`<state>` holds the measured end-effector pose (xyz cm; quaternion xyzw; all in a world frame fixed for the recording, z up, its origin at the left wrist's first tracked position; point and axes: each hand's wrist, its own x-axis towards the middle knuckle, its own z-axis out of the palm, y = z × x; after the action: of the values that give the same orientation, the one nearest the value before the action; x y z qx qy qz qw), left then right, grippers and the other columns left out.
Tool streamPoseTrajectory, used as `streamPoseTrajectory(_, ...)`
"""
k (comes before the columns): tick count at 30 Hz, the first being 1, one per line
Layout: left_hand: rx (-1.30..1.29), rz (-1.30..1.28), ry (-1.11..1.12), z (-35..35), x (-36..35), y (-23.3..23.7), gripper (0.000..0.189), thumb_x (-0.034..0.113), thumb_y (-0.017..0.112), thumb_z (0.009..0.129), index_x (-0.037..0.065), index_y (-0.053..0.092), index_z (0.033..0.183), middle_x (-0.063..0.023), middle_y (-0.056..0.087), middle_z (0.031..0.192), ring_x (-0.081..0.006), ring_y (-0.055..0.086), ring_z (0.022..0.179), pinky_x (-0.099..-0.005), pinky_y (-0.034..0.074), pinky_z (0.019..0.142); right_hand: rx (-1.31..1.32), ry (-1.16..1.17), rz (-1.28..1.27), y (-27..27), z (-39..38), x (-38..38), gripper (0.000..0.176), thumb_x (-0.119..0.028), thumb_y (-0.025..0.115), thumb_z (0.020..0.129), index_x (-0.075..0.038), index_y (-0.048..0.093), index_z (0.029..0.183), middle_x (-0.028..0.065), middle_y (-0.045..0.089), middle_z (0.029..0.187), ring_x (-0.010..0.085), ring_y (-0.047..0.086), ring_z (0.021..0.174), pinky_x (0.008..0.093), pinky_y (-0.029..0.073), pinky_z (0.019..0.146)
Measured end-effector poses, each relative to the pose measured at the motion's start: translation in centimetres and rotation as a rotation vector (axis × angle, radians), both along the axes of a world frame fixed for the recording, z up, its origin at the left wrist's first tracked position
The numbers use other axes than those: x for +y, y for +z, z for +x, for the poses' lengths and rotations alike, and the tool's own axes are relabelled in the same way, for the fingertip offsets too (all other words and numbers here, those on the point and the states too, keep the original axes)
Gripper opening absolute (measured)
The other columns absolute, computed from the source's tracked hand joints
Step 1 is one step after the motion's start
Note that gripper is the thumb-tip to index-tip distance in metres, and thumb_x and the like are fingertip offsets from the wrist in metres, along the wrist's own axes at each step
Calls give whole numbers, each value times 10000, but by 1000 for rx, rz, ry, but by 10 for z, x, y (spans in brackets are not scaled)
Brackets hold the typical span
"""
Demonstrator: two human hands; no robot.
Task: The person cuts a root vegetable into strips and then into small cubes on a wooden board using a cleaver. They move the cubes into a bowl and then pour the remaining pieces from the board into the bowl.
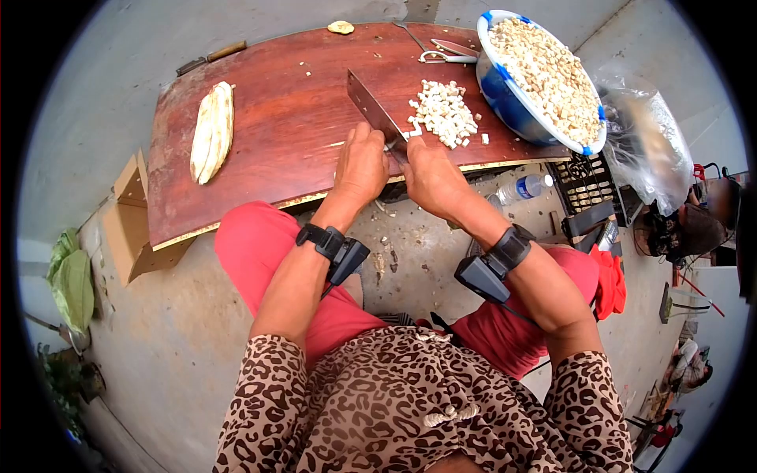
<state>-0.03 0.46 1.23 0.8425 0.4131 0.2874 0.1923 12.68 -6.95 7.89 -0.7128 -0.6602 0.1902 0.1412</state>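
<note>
Big reddish wooden board [292,118] lies on the concrete floor in front of the seated person, tilted in view, with its near edge just past the knees. The board's middle and left half are mostly bare, with open room there. A long pale peeled piece [212,132] lies near the left edge, well apart from the hands. A blue bowl [505,98] heaped with diced bits sits on the right far corner and overhangs the board's edge. A clear plastic bag [643,142] and a black crate [583,185] crowd the right side off the board. A cardboard box [130,229] stands at the near left corner. A pile of white cubes [444,114] sits between bowl and blade, just beside the blade. Scissors [448,55] lie at the far edge, next to the bowl.

Both forearms reach forward from the lap, each wrist carrying a black strapped device, and the hands meet at the board's near edge.

Right hand [432,180] is closed round the handle of a cleaver [372,110] — blade angled away to the far left, edge down on the board. Left hand [360,164] lies palm down just left of the blade, fingers together and tucked, touching the board. What sits under it is hidden, so I can't tell whether it grips anything.
</note>
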Motion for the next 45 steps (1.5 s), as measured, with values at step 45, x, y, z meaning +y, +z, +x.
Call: streamPoseTrajectory(45, 106, 47, 97, -13, -10, 5, 211, 1, 609, 750, -30, 613, 959, -220, 537, 975, -406, 534, 957, -489, 451, 833, 11, 30, -48, 8, -13, -5, 174, -31, 509, 855, 86, 515, 984, 351, 633, 840, 498, 641, 847, 537, 519, 732)
